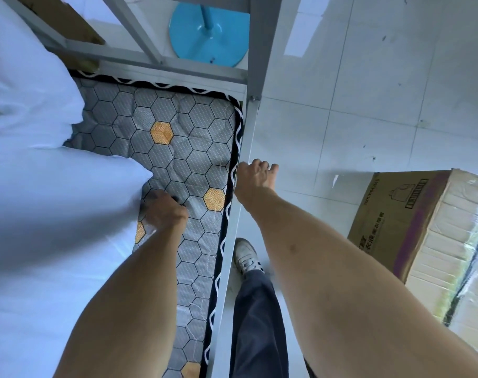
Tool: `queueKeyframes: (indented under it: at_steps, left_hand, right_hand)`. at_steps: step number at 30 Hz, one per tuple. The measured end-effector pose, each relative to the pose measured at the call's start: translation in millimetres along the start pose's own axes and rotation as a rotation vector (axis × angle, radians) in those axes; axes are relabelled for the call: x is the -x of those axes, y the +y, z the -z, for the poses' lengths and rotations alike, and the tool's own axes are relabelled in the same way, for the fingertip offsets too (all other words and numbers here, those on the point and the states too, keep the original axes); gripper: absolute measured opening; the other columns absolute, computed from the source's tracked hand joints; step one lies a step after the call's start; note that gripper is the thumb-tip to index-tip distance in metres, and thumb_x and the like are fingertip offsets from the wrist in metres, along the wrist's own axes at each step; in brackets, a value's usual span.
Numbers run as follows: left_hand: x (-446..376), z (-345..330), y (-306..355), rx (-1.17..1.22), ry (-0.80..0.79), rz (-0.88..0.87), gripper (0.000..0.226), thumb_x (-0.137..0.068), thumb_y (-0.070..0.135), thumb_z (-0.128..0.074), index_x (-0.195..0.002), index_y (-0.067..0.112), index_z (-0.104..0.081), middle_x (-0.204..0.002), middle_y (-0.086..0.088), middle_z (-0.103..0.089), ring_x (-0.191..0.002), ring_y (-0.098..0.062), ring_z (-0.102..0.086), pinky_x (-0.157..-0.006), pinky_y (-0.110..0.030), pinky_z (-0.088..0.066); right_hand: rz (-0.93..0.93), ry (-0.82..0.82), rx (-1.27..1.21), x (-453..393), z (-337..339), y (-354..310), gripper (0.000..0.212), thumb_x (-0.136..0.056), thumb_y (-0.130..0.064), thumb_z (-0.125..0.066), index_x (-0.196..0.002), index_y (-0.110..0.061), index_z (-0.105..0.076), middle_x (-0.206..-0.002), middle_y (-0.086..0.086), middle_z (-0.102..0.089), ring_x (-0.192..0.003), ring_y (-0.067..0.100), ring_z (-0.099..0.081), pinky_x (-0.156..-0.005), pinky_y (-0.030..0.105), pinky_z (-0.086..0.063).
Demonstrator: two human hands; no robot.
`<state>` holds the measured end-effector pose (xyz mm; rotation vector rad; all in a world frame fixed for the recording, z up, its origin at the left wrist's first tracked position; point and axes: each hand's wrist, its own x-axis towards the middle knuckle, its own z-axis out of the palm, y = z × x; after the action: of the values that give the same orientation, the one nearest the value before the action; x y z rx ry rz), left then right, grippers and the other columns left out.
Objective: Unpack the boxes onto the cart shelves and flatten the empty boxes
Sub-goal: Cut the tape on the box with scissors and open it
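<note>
From the head camera, looking steeply down, the left hand rests on a mattress with a grey hexagon pattern; its fingers are curled under, knuckles up, and something small and dark shows at the fingertips, too blurred to name, so whether it grips anything I cannot tell. Just to the left of that hand lies white bedding, its edge touching the hand. The right hand hangs beyond the mattress's edge, beside the grey metal bed frame; its fingers are loosely bent and hold nothing. Well off to the right of that hand, on the tiled floor, stands a cardboard box with printed sides, its top shut and covered in clear film. Below the right hand, a white shoe and a dark trouser leg stand on the floor. Far ahead of both hands, past the frame, sits a round blue stand base.
</note>
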<state>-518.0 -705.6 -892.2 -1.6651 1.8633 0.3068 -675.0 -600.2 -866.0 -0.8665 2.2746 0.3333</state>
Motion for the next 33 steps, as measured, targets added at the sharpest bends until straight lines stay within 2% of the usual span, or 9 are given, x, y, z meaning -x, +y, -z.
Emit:
queueKeyframes:
  at_steps: [5, 11, 15, 18, 20, 23, 26, 29, 33]
  left_hand:
    - [-6.8, 8.9, 12.7, -0.045, 0.06, -0.019, 0.068, -0.082, 0.04, -0.074, -0.132, 0.002, -0.047, -0.127, -0.023, -0.052, -0.115, -0.038, -0.056, -0.09, -0.045, -0.05]
    - [1.6, 12.2, 38.9, -0.199, 0.219, -0.158, 0.021, -0.084, 0.024, -0.068, -0.1, 0.012, -0.07, -0.113, -0.017, -0.059, -0.111, -0.034, -0.049, -0.097, -0.043, -0.034]
    - [6.8, 18.3, 69.5, -0.006, 0.245, -0.213, 0.028, -0.083, 0.027, -0.075, -0.105, 0.013, -0.062, -0.079, 0.0, -0.055, -0.084, -0.021, -0.053, -0.075, -0.034, -0.038]
    - [15.1, 25.3, 100.8, 0.327, 0.169, -0.255, 0.031, -0.09, 0.028, -0.07, -0.111, 0.011, -0.056, -0.075, 0.003, -0.055, -0.064, -0.012, -0.049, -0.054, -0.026, -0.042]
    - [19.2, 29.9, 120.4, 0.527, 0.117, -0.29, 0.033, -0.091, 0.024, -0.07, -0.117, 0.013, -0.054, -0.092, -0.001, -0.066, -0.075, -0.016, -0.06, -0.065, -0.032, -0.055]
    - [27.8, 34.7, 150.5, 0.592, -0.042, -0.368, 0.031, -0.087, 0.02, -0.069, -0.116, 0.019, -0.061, -0.101, 0.0, -0.069, -0.083, -0.021, -0.067, -0.076, -0.033, -0.057]
    - [47.8, 33.7, 180.0, 0.591, -0.208, -0.427, 0.007, -0.079, 0.017, -0.067, -0.085, 0.019, -0.065, -0.085, -0.003, -0.073, -0.07, -0.019, -0.071, -0.067, -0.031, -0.06]
    - [72.4, 36.8, 217.0, 0.67, -0.289, -0.403, 0.006, -0.071, 0.017, -0.067, -0.075, 0.014, -0.064, -0.071, -0.005, -0.071, -0.072, -0.025, -0.072, -0.069, -0.035, -0.06]
    - [118.9, 40.4, 284.7, 0.915, -0.466, -0.302, 0.004, -0.068, 0.006, -0.059, -0.072, 0.005, -0.06, -0.056, -0.009, -0.06, -0.045, -0.025, -0.056, -0.043, -0.022, -0.044]
  right_hand:
    - [-0.036, -0.004, -0.005, 0.0, -6.1, 10.0, 0.04, -0.086, -0.024, -0.055, -0.125, -0.016, -0.054, -0.119, 0.012, -0.054, -0.11, 0.029, -0.051, -0.098, 0.044, -0.034]
    - [-0.052, -0.016, -0.024, 0.7, -7.9, 9.9, 0.04, -0.085, -0.027, -0.059, -0.124, -0.017, -0.055, -0.117, 0.011, -0.054, -0.108, 0.028, -0.051, -0.096, 0.043, -0.035]
    - [-0.123, -0.035, -0.091, 2.5, -11.1, 14.1, 0.036, -0.088, -0.026, -0.055, -0.123, -0.017, -0.054, -0.117, 0.011, -0.054, -0.109, 0.029, -0.051, -0.094, 0.042, -0.036]
    - [-0.302, -0.09, -0.333, 4.6, -7.4, 19.9, 0.035, -0.092, -0.021, -0.046, -0.125, -0.016, -0.053, -0.121, 0.01, -0.054, -0.113, 0.028, -0.052, -0.096, 0.04, -0.039]
    - [-0.497, -0.121, -0.644, 6.7, -1.7, 26.5, 0.033, -0.092, -0.017, -0.044, -0.123, -0.015, -0.055, -0.122, 0.009, -0.058, -0.113, 0.028, -0.056, -0.097, 0.038, -0.044]
    - [-0.641, -0.128, -0.997, 9.0, 6.7, 40.7, 0.032, -0.092, -0.014, -0.041, -0.121, -0.009, -0.054, -0.123, 0.013, -0.059, -0.109, 0.032, -0.059, -0.096, 0.04, -0.049]
    - [-0.72, -0.142, -1.166, 13.2, 12.0, 64.0, 0.032, -0.094, -0.016, -0.044, -0.123, -0.006, -0.053, -0.126, 0.015, -0.058, -0.114, 0.034, -0.057, -0.09, 0.035, -0.047]
    - [-0.847, -0.073, -1.393, 14.0, 17.6, 91.6, 0.032, -0.095, -0.02, -0.046, -0.123, -0.006, -0.051, -0.123, 0.017, -0.059, -0.111, 0.035, -0.058, -0.078, 0.033, -0.042]
    - [-1.033, 0.009, -1.663, 8.6, 19.9, 155.4, 0.045, -0.099, -0.036, -0.043, -0.127, -0.002, -0.053, -0.128, 0.018, -0.058, -0.119, 0.034, -0.055, -0.091, 0.033, -0.044]
